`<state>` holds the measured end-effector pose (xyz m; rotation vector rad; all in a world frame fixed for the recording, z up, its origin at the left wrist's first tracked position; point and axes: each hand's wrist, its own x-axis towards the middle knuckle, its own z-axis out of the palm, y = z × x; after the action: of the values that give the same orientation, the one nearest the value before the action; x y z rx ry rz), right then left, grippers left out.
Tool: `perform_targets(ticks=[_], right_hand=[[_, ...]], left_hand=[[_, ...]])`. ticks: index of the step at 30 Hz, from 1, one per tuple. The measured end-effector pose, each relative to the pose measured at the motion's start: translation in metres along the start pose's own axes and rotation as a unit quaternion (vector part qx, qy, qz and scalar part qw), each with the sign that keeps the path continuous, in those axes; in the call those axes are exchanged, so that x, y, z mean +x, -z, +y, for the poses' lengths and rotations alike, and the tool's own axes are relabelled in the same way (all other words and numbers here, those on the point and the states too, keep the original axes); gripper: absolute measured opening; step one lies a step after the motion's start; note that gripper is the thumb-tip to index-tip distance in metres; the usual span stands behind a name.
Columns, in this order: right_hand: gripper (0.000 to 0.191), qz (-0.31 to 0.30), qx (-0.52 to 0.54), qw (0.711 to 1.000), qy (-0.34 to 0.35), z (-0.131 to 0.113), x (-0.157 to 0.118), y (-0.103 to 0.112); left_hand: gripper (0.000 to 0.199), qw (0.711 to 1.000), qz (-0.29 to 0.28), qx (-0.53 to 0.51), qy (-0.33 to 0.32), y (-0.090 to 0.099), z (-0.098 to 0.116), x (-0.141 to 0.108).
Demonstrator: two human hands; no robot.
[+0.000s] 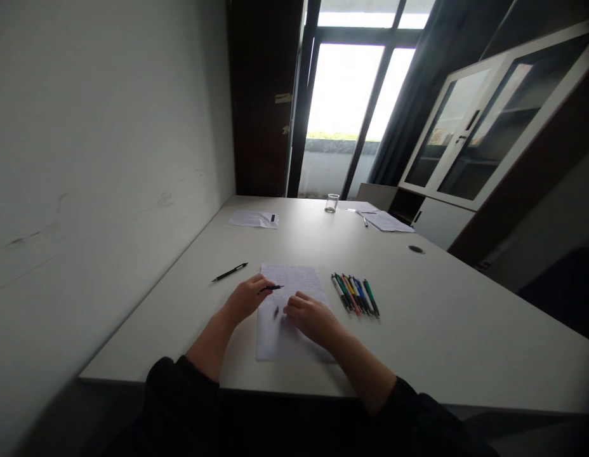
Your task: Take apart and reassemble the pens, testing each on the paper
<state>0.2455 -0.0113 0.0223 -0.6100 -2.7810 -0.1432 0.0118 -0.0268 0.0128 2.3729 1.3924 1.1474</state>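
Observation:
My left hand (250, 297) is closed in a pinch on a dark pen piece (275, 287), its thin end pointing right over the sheet. Beneath both hands lies a sheet of paper (294, 346), with lines of writing on its upper half. A small dark pen part (276, 311) rests on the sheet, just left of my right fingertips. Curled fingers bring my right hand (313, 317) to a close low over the paper; whatever they hold is hidden. To the left lies a black pen (230, 272). Several click pens (355, 294) form a row on the right.
The white table (466, 330) meets a wall (108, 158) on the left. Toward its far end are a glass (331, 203), a paper with a black mark (254, 219), and stacked papers (387, 221) with a pen (365, 222). A cable hole (416, 249) is at the right.

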Motion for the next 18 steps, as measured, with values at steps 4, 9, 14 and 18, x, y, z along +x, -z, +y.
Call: perform_targets(ticks=[4, 9, 14, 18], right_hand=[[0.015, 0.01, 0.016, 1.0, 0.003, 0.0, -0.001, 0.001], [0.013, 0.065, 0.069, 0.995, -0.036, 0.007, -0.003, -0.001], [0.01, 0.155, 0.141, 0.969, -0.133, 0.014, -0.002, -0.006], [0.018, 0.157, 0.184, 0.958, -0.151, 0.013, 0.001, -0.009]], left_hand=[[0.017, 1.0, 0.004, 0.0, 0.001, 0.0, -0.001, 0.0], [0.017, 1.0, 0.0, -0.008, 0.001, 0.0, 0.001, 0.0], [0.014, 0.999, -0.017, -0.038, -0.006, 0.003, 0.01, 0.0], [0.011, 0.998, -0.035, -0.056, -0.008, 0.003, 0.016, 0.001]])
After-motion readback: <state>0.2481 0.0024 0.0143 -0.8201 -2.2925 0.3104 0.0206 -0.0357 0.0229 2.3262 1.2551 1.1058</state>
